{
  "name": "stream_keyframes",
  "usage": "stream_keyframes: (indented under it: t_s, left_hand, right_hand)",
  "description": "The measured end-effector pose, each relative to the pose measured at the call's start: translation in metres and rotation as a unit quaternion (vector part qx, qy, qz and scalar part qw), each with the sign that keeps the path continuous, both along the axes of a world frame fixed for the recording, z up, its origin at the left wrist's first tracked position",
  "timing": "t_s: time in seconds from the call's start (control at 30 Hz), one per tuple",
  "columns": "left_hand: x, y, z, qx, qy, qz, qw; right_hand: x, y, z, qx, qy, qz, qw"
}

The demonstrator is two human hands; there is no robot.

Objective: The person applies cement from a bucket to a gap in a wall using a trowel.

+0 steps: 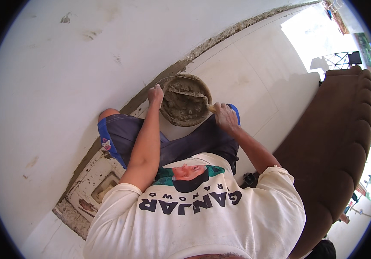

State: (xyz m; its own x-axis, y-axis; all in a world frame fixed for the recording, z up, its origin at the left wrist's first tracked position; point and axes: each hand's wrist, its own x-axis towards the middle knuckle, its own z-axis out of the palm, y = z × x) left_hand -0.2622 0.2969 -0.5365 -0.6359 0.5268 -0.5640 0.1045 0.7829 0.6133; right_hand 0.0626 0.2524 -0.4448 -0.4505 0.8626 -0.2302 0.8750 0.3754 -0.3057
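A round bucket of wet grey mortar sits in front of me between my knees, beside the foot of the white wall. My left hand is closed on the bucket's left side, at its rim or thin wire handle. In my right hand is a trowel, gripped by its pale handle, its mortar-covered blade lying across the inside of the bucket. A band of grey mortar runs along the bottom of the wall, passing just left of the bucket.
A long brown sofa fills the right side. Pale floor tiles lie ahead, with a dark metal stand at the far right. A stained board with a recess lies at lower left. A small black object is by my right side.
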Motion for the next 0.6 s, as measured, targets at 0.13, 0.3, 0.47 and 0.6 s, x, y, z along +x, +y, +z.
stream_keyframes:
  t_s: [0.13, 0.3, 0.47, 0.6]
  left_hand:
    - [-0.005, -0.003, -0.014, -0.005, -0.007, -0.007, 1.000]
    - [-0.012, 0.001, -0.019, -0.030, 0.005, 0.024, 0.999]
    - [0.007, 0.004, 0.001, -0.022, -0.031, 0.037, 0.999]
    - [0.001, 0.010, 0.017, -0.037, 0.049, 0.023, 0.998]
  right_hand:
    - [-0.002, -0.006, -0.007, -0.004, -0.006, -0.017, 1.000]
    - [-0.009, -0.004, 0.006, -0.029, 0.022, -0.019, 0.999]
    - [0.003, -0.007, -0.006, -0.041, 0.017, -0.031, 0.999]
    - [-0.002, -0.012, 0.013, -0.060, 0.069, -0.081, 0.993]
